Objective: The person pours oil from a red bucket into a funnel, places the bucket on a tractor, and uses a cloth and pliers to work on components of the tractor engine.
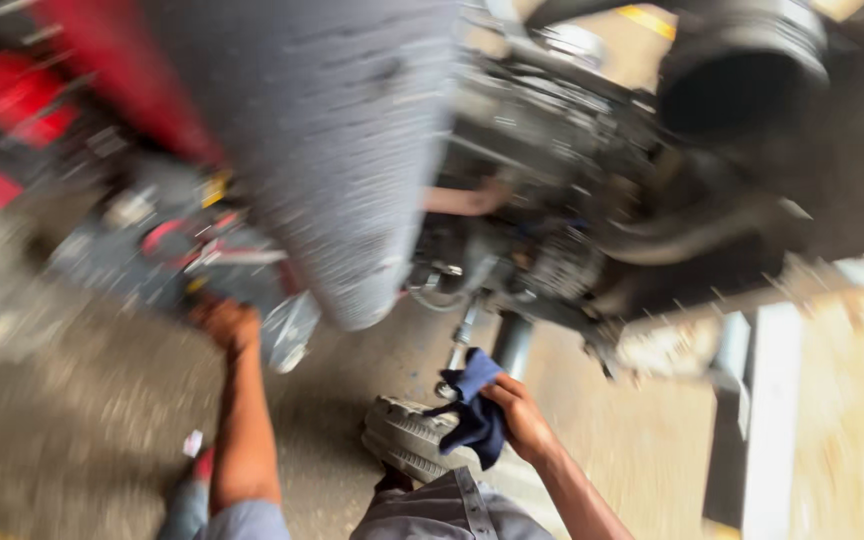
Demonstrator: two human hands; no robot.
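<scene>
Right hand (524,418) grips a dark blue rag (476,412) by the shoe (410,438); left hand (227,325), grip unclear, touches blurred machinery (202,250).

Below me runs a grey concrete floor (82,420), stained and gritty, blurred by motion across the lower left of the frame. Toward the lower right it turns paler and sandier, with brighter light on it. In the upper left I see red machinery (12,110), too smeared to tell its parts. A broad grey ribbed panel (342,150) hangs down through the upper centre. Dark, oily engine parts (552,170) fill the upper right, with a black round duct (742,60) at the top. A pale upright post (772,420) stands at the lower right.
</scene>
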